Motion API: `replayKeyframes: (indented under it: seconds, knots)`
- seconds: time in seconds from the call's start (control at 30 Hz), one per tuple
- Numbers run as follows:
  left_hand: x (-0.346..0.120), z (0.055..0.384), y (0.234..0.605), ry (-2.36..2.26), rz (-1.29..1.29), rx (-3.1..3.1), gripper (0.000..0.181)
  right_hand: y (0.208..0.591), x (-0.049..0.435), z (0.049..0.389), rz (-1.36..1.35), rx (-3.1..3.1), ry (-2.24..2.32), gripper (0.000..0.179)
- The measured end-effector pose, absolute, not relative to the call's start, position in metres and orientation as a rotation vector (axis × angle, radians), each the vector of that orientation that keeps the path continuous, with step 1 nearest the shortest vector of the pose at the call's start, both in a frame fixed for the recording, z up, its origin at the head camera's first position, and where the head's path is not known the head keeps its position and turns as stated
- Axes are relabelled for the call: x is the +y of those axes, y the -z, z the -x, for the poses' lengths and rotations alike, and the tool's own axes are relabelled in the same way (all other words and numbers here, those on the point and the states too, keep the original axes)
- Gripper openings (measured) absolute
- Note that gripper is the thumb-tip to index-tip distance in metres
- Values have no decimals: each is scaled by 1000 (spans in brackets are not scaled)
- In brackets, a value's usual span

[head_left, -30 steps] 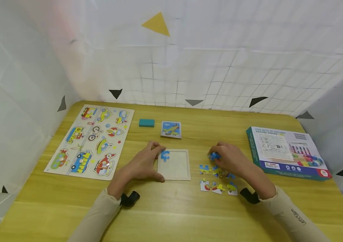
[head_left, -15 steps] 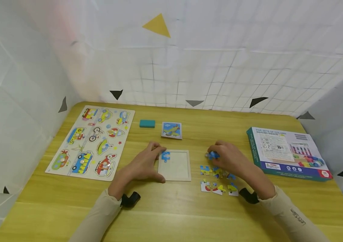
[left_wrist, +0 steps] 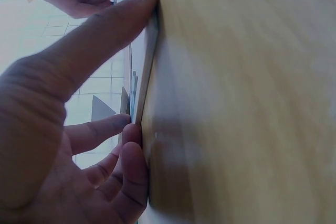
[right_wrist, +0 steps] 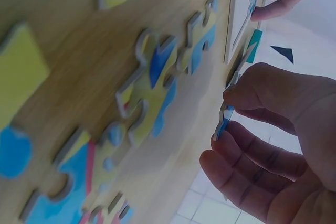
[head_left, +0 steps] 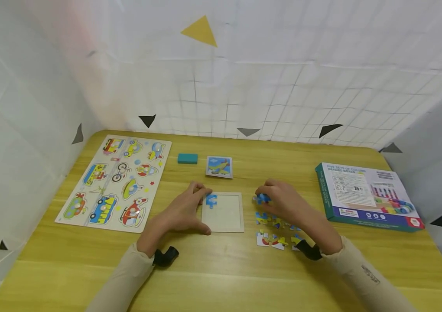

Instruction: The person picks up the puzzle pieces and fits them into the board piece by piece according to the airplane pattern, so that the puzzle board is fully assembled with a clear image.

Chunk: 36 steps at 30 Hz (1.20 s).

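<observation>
My left hand (head_left: 183, 213) holds a square wooden puzzle tray (head_left: 228, 219) along its left side, thumb at the near corner and fingers at the far one. One blue jigsaw piece (head_left: 211, 200) lies in the tray's upper left corner. To the right of the tray, my right hand (head_left: 283, 201) pinches another jigsaw piece (head_left: 261, 199), mostly blue, between thumb and fingers above the table. In the right wrist view this piece (right_wrist: 224, 119) appears almost edge-on. Several loose jigsaw pieces (head_left: 262, 218) in blue, yellow, white and red lie in rows below that hand, some partly covered by it.
Behind the tray are a picture card (head_left: 219, 167) of a yellow plane and a teal block (head_left: 187, 158). A vehicle peg board (head_left: 135, 167) lies on the left. On the right sits a bead-set box (head_left: 369, 197). White cloth walls border the table.
The right hand has moved left toward the tray with the pinched jigsaw piece, uncovering part of the loose pieces. The left hand stays in place on the tray.
</observation>
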State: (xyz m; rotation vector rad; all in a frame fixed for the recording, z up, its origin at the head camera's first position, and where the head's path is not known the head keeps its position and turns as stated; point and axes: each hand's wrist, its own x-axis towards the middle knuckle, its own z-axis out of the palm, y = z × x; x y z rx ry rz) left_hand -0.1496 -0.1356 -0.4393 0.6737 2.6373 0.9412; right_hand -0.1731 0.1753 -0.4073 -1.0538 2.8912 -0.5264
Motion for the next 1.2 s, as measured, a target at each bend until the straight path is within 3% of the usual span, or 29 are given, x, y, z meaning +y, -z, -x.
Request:
replayKeyframes:
  seconds: [0.3, 1.2]
  knots:
    - [-134, 149, 438, -958, -676, 2643, 108, 408, 166, 175, 1187, 2876, 593, 25]
    - [-136, 150, 440, -951, -641, 2634, 107, 401, 126, 175, 1182, 2830, 497, 26]
